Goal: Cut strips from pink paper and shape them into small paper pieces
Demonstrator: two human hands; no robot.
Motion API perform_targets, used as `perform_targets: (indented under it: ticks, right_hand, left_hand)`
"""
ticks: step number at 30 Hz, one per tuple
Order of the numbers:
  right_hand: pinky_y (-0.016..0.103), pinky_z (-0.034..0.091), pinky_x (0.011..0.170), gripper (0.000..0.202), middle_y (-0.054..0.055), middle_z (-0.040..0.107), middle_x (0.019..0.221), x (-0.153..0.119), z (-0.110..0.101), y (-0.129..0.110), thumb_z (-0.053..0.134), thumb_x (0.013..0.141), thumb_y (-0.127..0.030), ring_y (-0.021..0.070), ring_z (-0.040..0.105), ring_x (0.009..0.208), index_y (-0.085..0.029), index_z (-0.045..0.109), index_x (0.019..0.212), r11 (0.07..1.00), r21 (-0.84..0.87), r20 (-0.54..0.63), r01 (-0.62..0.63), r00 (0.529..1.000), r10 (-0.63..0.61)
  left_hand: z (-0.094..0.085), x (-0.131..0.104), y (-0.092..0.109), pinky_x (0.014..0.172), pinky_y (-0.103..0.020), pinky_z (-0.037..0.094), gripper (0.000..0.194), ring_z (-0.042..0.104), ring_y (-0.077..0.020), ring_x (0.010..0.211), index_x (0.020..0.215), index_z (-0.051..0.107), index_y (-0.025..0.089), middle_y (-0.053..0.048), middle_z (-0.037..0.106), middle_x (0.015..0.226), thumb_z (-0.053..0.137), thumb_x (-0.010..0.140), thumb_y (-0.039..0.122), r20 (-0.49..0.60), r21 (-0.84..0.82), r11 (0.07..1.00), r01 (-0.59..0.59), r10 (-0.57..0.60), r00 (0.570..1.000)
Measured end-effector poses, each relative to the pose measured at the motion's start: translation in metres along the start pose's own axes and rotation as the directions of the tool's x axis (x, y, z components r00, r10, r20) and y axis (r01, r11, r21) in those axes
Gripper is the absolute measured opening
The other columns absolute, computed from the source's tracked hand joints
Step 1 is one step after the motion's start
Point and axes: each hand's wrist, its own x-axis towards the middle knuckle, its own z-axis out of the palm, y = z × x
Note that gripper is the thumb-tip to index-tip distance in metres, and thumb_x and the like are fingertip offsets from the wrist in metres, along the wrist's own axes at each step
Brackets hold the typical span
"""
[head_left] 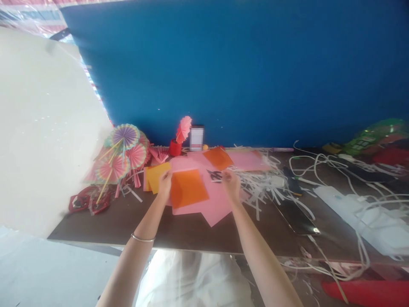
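My left hand is closed on the right edge of a yellow-orange paper. Just right of it, an orange sheet lies on large pink sheets. My right hand is over the pink sheets, its fingers curled beside dark scissors; whether it grips them is too blurred to tell. Behind the scissors lies another orange sheet. Thin white paper strips are heaped to the right of my right hand.
Folded paper fans stand at the left. Toward the blue wall are a red pot and an upright phone. A dark phone, white cables and a white power strip lie on the right.
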Motion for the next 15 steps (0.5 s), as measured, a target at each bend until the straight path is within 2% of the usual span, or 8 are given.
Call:
perform_targets:
  ticks: [3,6,11,13,15]
  right_hand:
    - [0.042,0.039,0.086,0.033,0.009,0.064,0.103,-0.003,0.003,0.007,0.042,0.069,-0.016,0.0254,0.054,0.098,-0.020,0.063,0.094,0.962,-0.251,0.153,0.104,0.986,-0.067]
    - [0.047,0.031,0.092,0.035,0.007,0.059,0.116,-0.009,0.007,0.009,0.043,0.067,-0.013,0.0284,0.047,0.109,-0.021,0.065,0.094,0.890,-0.403,0.235,0.212,0.964,-0.123]
    - [0.048,0.028,0.094,0.029,0.007,0.058,0.117,-0.013,0.009,0.009,0.041,0.073,-0.014,0.0274,0.047,0.109,-0.020,0.065,0.088,0.830,-0.466,0.286,0.307,0.940,-0.187]
    - [0.047,0.028,0.094,0.028,0.009,0.058,0.115,-0.015,0.008,0.004,0.041,0.075,-0.015,0.0273,0.047,0.108,-0.019,0.064,0.091,0.819,-0.473,0.273,0.325,0.938,-0.215]
    - [0.045,0.028,0.095,0.028,0.009,0.060,0.112,-0.018,0.008,-0.003,0.041,0.078,-0.016,0.0266,0.047,0.108,-0.019,0.063,0.095,0.808,-0.441,0.306,0.390,0.912,-0.273]
  left_hand:
    - [-0.002,0.003,-0.003,0.090,-0.033,0.041,0.019,0.057,-0.0214,0.101,0.082,0.064,0.020,-0.001,0.067,0.086,0.060,0.072,0.035,-0.088,-0.003,1.000,-0.025,0.025,0.996]
    - [-0.007,0.008,-0.004,0.092,-0.032,0.040,0.021,0.056,-0.0202,0.105,0.087,0.064,0.021,-0.002,0.066,0.100,0.056,0.073,0.034,-0.165,-0.045,0.997,-0.058,0.050,0.985]
    - [-0.013,0.014,-0.003,0.098,-0.031,0.037,0.022,0.052,-0.0187,0.112,0.087,0.065,0.023,-0.001,0.063,0.112,0.047,0.076,0.028,-0.180,-0.055,0.992,-0.114,0.102,0.978]
    - [-0.016,0.018,-0.004,0.098,-0.031,0.036,0.023,0.052,-0.0192,0.113,0.090,0.064,0.022,-0.002,0.062,0.114,0.046,0.077,0.029,-0.195,-0.047,0.995,-0.093,0.082,0.977]
    - [-0.019,0.022,-0.008,0.098,-0.032,0.036,0.027,0.048,-0.0202,0.117,0.099,0.062,0.023,-0.002,0.060,0.116,0.046,0.078,0.032,-0.134,-0.032,0.998,-0.050,0.045,0.990]
